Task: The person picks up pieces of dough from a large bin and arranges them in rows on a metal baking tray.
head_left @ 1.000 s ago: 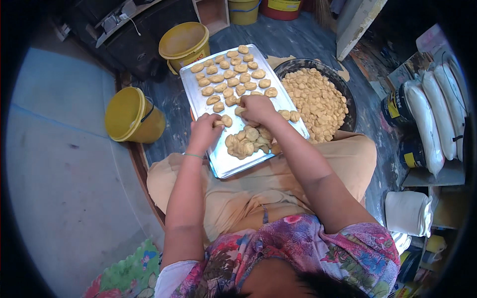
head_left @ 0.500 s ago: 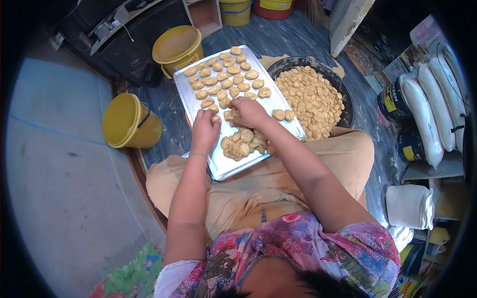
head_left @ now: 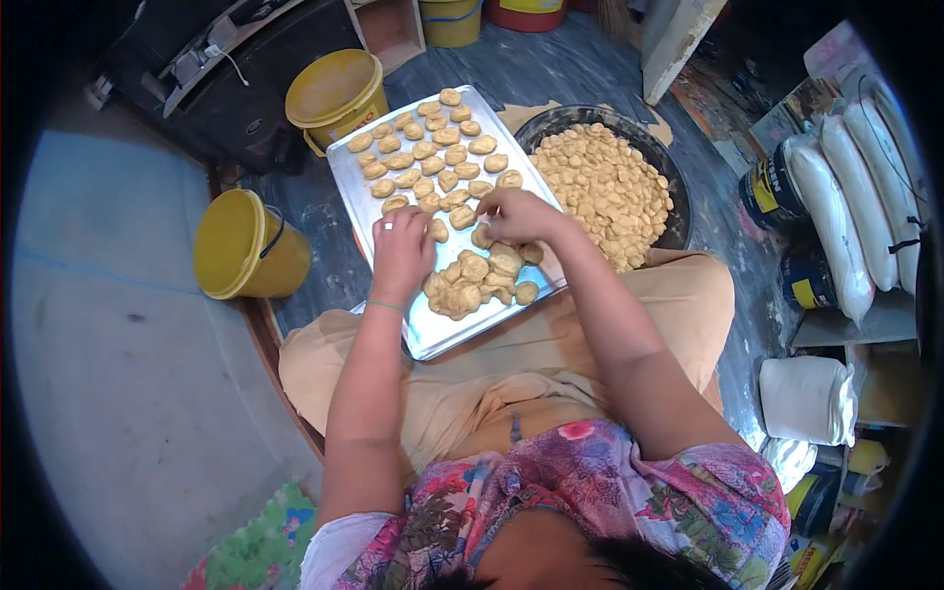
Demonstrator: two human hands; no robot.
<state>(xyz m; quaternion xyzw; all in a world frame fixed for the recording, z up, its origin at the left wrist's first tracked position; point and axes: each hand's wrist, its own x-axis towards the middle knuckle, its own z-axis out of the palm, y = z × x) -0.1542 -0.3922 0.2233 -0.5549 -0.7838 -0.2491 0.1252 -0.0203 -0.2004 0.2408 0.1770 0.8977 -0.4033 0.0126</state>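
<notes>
A metal baking tray (head_left: 421, 332) rests across my lap, tilted slightly. Rows of small tan dough pieces (head_left: 425, 149) cover its far part, and a loose heap of dough pieces (head_left: 462, 285) lies at the near end. My right hand (head_left: 519, 216) pinches one dough piece (head_left: 481, 236) between thumb and fingers, low over the tray beyond the heap. Over the tray's left edge, my left hand (head_left: 401, 254) has its fingers bent downward; what lies under them is hidden. A single dough piece (head_left: 439, 231) sits right beside its fingertips.
A wide dark basin (head_left: 681, 202) full of dough pieces stands right of the tray. Yellow buckets (head_left: 251, 244) are on the left and beyond the tray. White filled bags (head_left: 834, 221) and dark tubs (head_left: 772, 197) stand at the far right. A wooden panel (head_left: 678, 54) leans behind.
The piece my right hand had is now on the tray beside my left fingertips. My right hand has shifted right and nearer the heap and now pinches another piece. The view has shifted slightly.
</notes>
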